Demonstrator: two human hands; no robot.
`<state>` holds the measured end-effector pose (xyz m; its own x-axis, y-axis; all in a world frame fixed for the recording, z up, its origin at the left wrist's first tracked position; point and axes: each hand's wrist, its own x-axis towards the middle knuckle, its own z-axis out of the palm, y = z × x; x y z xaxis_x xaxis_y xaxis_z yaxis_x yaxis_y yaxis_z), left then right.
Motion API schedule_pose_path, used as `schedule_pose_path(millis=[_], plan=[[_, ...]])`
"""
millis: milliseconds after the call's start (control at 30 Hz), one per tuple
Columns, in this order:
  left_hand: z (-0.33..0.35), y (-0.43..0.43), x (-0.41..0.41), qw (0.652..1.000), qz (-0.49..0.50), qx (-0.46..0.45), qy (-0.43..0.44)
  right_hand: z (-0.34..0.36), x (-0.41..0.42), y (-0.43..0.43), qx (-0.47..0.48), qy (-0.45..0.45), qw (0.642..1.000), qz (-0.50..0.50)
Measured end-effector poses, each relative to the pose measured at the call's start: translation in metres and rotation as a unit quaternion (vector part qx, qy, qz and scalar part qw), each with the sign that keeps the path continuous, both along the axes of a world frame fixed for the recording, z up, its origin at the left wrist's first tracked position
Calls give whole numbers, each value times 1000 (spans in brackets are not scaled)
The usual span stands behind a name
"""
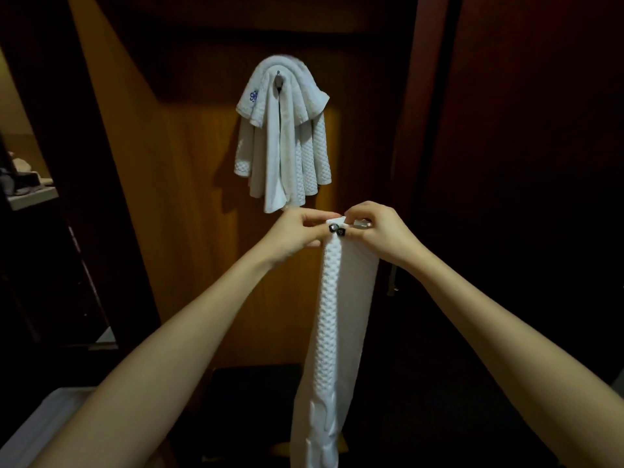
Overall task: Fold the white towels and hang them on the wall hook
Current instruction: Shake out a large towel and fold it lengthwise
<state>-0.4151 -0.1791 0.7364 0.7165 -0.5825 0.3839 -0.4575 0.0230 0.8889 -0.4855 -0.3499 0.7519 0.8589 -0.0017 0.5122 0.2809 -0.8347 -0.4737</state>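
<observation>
Square up the long white waffle-weave towel, hanging as a narrow strip from a top edge pinched by left hand and right hand, matching corners before lifting to the small metal wall hook above, already draped with folded white towels.

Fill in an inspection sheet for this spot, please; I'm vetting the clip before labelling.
Surface: wooden wall panel, lit in the middle; no worktop in view.
Job's things: wall hook carries the hung towels, one with a blue emblem; the held towel hangs long and narrow, folded lengthwise, not yet on the hook.
Clutter: shelf at far left with blurred items, too dim to name.
Hands: left hand and right hand both pinch the held towel's top edge, close together.
Cables: nothing seen.
Surroundings: dark panelling on the right; white object at lower left, unclear.
</observation>
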Motion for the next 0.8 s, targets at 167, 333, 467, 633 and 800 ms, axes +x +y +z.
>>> schedule_pose_path(millis=[167,333,467,633,800], plan=[[-11,-3,-6,994,62,5,-94,-2,5,-1,-18,-9,1000,4],[-8,1,0,988,102,-9,-117,7,11,-23,-98,54,994,0],[-1,11,10,991,103,-34,-73,16,7,-42,-89,102,990,43],[-3,9,12,994,84,-58,-25,16,4,-31,-25,136,984,112],[6,9,15,986,114,-60,-107,13,3,-28,81,72,989,98]])
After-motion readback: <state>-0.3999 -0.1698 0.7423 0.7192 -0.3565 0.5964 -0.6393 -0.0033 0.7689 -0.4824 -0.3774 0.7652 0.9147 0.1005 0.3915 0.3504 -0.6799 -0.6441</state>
